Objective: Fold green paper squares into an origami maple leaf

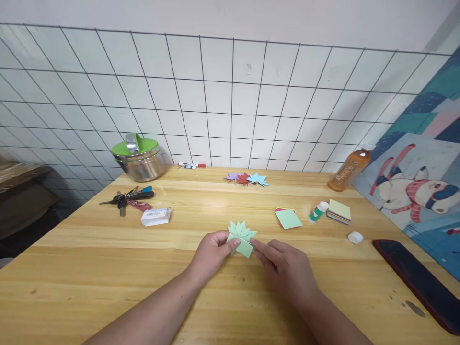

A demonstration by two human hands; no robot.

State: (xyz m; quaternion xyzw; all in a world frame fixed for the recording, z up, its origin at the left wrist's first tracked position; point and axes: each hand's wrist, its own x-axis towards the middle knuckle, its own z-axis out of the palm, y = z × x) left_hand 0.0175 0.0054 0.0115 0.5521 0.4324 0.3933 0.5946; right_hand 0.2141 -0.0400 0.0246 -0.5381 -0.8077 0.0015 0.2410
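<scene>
One folded mint paper (243,231), far edge spiky, tight between left fingers (233,245), grip of right fingers (264,249) unclear.

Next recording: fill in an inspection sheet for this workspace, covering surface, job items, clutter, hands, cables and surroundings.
Surface: wooden table, dark marks near the phone.
Job's things: folded green paper in hand; three paper leaves near the wall; square sheets, paper stack, glue stick at right; white cap lying apart.
Clutter: keys, small box, markers, lidded pot, bottle, phone.
Hands: left hand grips the green paper, thumb on top; right hand has fingers at its right edge, grip unclear.
Cables: nothing seen.
Surroundings: tiled wall behind, illustrated panel at right.
</scene>
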